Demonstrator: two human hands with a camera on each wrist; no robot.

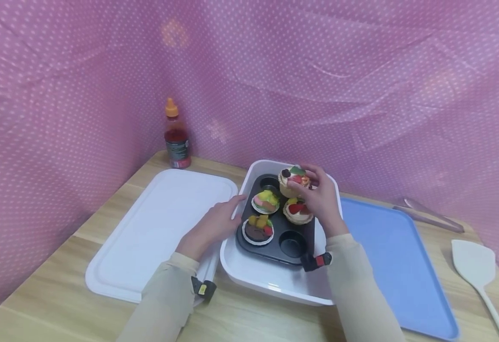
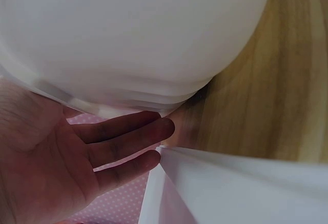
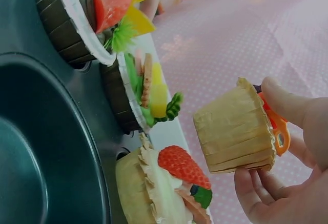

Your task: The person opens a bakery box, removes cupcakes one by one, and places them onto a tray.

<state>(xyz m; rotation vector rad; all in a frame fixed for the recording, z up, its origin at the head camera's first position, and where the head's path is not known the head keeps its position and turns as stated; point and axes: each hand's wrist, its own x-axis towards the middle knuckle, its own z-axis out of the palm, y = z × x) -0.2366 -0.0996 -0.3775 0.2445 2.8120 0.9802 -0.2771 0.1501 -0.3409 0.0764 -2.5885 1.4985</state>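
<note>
My right hand [image 1: 323,202] pinches a toy cupcake [image 3: 233,129] in a tan wrapper between thumb and fingers. It holds the cupcake tilted above the dark muffin tin [image 1: 284,228]. Three other topped cupcakes sit in the tin: one with yellow and green topping [image 1: 265,202], one with strawberry [image 3: 184,167], and a chocolate one [image 1: 258,230] with fruit. The tin lies inside a white tub [image 1: 271,286]. At the tub's left rim rests my left hand [image 1: 215,222], its fingers [image 2: 128,137] fairly straight along the outer wall; the thumb is mostly hidden in the left wrist view.
A white cutting board [image 1: 168,228] lies left of the tub, a blue tray [image 1: 399,266] to the right. A sauce bottle [image 1: 177,137] stands at the back left. Metal tongs [image 1: 433,217] and a pale spatula [image 1: 474,263] lie on the far right. A pink dotted cloth [image 1: 249,85] hangs behind.
</note>
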